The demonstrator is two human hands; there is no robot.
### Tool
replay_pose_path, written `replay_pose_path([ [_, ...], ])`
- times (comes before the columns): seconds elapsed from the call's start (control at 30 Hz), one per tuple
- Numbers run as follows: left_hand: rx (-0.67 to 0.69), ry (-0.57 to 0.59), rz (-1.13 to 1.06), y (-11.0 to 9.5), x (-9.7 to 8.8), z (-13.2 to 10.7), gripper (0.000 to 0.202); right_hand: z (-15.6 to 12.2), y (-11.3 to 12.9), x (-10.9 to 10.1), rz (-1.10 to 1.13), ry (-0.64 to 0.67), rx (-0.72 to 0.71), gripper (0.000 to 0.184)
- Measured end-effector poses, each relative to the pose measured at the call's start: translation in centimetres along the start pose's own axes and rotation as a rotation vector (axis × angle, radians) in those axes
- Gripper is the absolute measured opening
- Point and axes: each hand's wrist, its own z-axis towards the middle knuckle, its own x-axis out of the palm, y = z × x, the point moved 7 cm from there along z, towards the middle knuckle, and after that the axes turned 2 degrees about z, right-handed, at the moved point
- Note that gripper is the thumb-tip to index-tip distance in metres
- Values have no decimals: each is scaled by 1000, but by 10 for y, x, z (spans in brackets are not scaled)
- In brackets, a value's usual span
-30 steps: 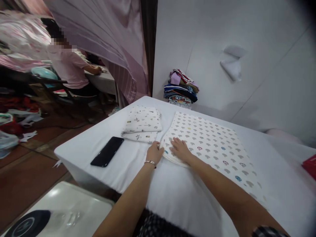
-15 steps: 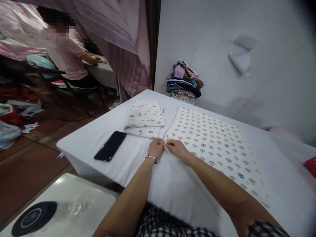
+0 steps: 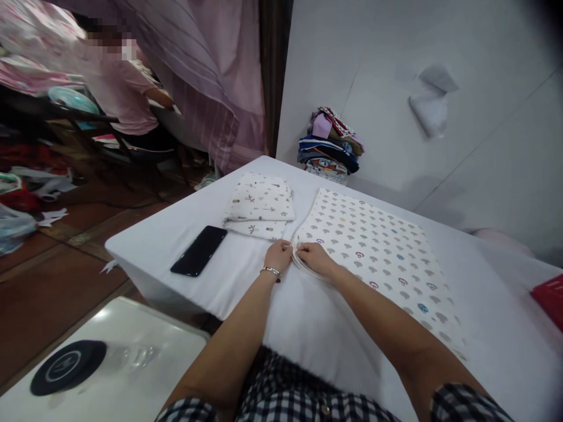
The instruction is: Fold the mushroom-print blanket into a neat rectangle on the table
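A white cloth printed with grey and coloured mushroom shapes (image 3: 378,246) lies spread on the white-covered table (image 3: 176,220). My right hand (image 3: 314,257) is closed in a pinch on its near left corner, where several layered edges show. Close beside it, my left hand (image 3: 278,257), with a bracelet at the wrist, pinches the same corner from the left. The fingertips of both hands almost meet there. Just beyond my left hand sits a folded white cloth with small plant prints (image 3: 261,199).
A black phone (image 3: 199,251) rests on the table's left side. Stacked folded clothes (image 3: 331,146) stand against the wall. At lower left, a white surface carries a round black object (image 3: 68,367). A red item (image 3: 549,299) is at the right edge. A person (image 3: 125,97) sits beyond the curtain (image 3: 224,88).
Both hands stay at the cloth's corner, and its layered edges look slightly more fanned apart. The view has shifted a little. The seated person's forearm has become more hidden by the curtain.
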Motion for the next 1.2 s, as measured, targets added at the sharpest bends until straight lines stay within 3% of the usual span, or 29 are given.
replay_pose_path([
  [0.1, 8, -12, 7, 1, 0, 1, 18, -3, 5, -1, 0, 4, 13, 14],
  [0.3, -2, -36, 32, 2, -1, 3, 20, -11, 26, 0, -221, -23, -52, 14],
  [0.53, -42, -15, -46, 3, 1, 3, 21, -17, 32, 2, -380, -19, -132, 13],
  [0.7, -72, 13, -117, 1, 2, -1, 17, -13, 22, 0, -277, -30, -158, 19],
  [0.83, -64, 7, -136, -2, 0, -2, 15, -14, 15, -7, -152, -123, -115, 19],
  [1.0, -72, 7, -145, -2, -1, -4, 18, -20, 18, -6, -205, -174, -142, 21],
  [1.2, -56, -8, -86, -2, -1, -3, 22, -22, 24, -1, -327, -119, -133, 18],
])
